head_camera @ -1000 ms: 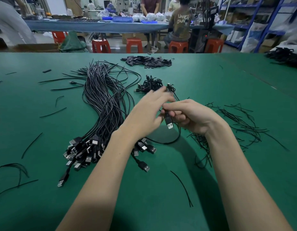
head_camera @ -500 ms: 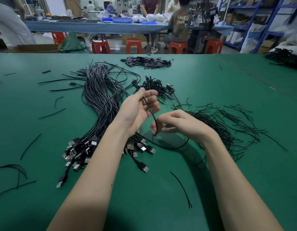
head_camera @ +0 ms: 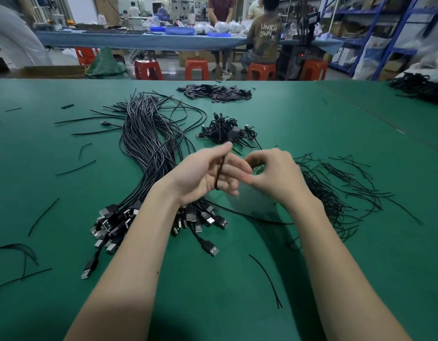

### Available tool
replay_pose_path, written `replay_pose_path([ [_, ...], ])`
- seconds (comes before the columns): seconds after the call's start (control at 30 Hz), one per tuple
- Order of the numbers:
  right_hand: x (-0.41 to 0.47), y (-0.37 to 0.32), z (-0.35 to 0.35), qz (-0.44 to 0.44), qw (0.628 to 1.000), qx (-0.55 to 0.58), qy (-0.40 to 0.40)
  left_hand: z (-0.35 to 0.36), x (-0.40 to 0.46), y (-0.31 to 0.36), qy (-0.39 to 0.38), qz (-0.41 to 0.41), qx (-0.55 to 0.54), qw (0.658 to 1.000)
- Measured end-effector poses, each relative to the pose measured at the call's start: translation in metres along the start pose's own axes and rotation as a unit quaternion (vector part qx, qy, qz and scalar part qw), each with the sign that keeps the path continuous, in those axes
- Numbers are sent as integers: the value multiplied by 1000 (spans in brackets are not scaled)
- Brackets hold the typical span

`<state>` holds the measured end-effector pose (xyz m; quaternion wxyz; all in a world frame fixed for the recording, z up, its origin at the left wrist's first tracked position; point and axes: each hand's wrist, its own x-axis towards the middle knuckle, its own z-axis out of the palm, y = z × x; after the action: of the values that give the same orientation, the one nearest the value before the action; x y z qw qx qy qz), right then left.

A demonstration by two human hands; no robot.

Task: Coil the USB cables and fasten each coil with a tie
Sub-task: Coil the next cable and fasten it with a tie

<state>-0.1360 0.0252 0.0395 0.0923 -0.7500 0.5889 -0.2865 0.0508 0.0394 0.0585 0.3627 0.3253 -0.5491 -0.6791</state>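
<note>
My left hand (head_camera: 208, 177) is raised over the green table (head_camera: 65, 183) with a black USB cable (head_camera: 219, 173) wound across its palm and fingers. My right hand (head_camera: 274, 178) is close beside it, fingers curled, pinching the same cable, whose loose end trails down to the table below. A thick bundle of loose USB cables (head_camera: 144, 148) lies to the left, plugs fanned out near my left forearm. A small heap of coiled, tied cables (head_camera: 225, 130) sits just beyond my hands. Loose black ties (head_camera: 341, 190) lie scattered to the right.
A pile of small black pieces (head_camera: 215, 92) lies at the far middle of the table. Stray ties (head_camera: 266, 279) dot the near and left areas. More black cables (head_camera: 419, 87) are heaped at the far right. People work at a blue table behind red stools (head_camera: 197, 67).
My left hand turned palm up and spread, now carrying cable turns across it. My right hand rose and moved in beside it, winding the cable. The plug end is no longer in sight.
</note>
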Motion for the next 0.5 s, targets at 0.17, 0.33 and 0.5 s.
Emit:
replay_pose_path([
  [0.17, 2, -6, -7, 12, 990, -96, 100, 0, 7, 2, -3, -36, 129, 991],
  [0.33, 4, -7, -30, 68, 991, -24, 116, -16, 8, -9, 69, -79, 305, 946],
  [0.5, 2, -18, -43, -12, 972, 199, -126, -5, 19, -17, 154, 11, 27, 988],
])
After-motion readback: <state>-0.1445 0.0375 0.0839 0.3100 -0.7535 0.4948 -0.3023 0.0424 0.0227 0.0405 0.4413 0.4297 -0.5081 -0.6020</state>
